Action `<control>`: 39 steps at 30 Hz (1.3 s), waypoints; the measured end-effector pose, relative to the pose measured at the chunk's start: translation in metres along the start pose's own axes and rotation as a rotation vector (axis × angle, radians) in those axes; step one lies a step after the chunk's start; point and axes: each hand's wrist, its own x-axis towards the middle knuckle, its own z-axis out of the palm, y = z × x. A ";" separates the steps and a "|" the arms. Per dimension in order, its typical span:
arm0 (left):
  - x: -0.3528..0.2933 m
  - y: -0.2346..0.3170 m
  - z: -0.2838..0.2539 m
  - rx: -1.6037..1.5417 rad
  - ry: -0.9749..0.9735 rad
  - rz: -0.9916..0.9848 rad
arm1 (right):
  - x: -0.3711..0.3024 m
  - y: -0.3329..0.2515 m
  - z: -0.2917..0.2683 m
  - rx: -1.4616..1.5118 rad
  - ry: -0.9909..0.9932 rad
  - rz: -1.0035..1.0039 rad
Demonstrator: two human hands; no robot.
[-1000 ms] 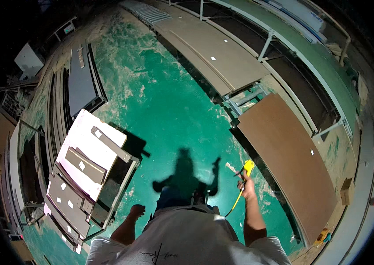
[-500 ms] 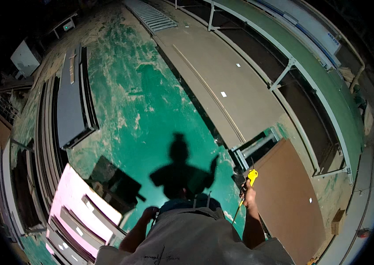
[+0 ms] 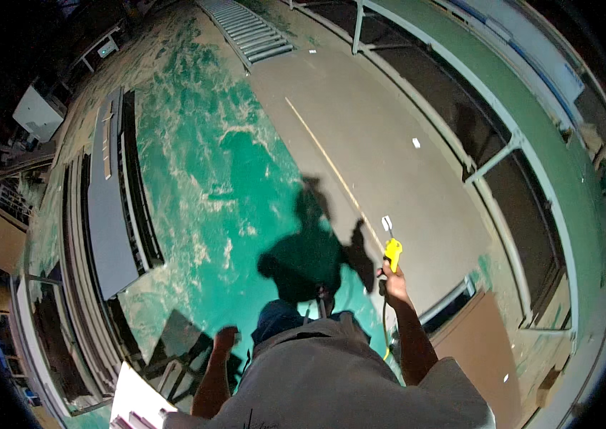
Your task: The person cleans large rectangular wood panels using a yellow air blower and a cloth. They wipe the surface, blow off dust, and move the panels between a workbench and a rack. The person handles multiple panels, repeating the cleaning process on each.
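Across the near end of a long grey-brown board (image 3: 389, 157), as I see it from my remote view, a yellow pistol-shaped tool (image 3: 394, 253) stands upright in my right hand (image 3: 394, 284), whose fingers are wrapped around its lower end. I see its thin nozzle pointing away from me, towards a white label (image 3: 416, 143) and a nearer one just beyond the tip. A yellow hose (image 3: 387, 352) hangs below my grip. My left hand (image 3: 226, 339) is well apart from the right, beside the dark blue trousers (image 3: 274, 322); I cannot tell whether its fingers are curled. To the tool's left, I make out a thin pale strip (image 3: 331, 168) running lengthwise on the board.
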 end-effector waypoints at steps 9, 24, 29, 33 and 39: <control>0.117 0.102 -0.002 -0.045 -0.180 -0.376 | 0.318 -0.234 0.223 -0.264 0.006 -0.063; 0.685 0.478 -0.459 -0.470 0.004 0.345 | 0.612 -0.293 0.458 0.078 -0.213 0.164; 0.852 0.627 -0.525 -0.002 -0.143 0.004 | 0.753 -0.191 0.490 0.127 -0.137 0.032; 0.892 0.774 -0.542 0.407 -0.474 -0.146 | 0.814 -0.191 0.572 -0.620 0.200 -0.006; 1.143 0.884 -0.597 0.241 -0.569 -0.046 | 0.930 -0.143 0.683 -0.559 0.294 0.356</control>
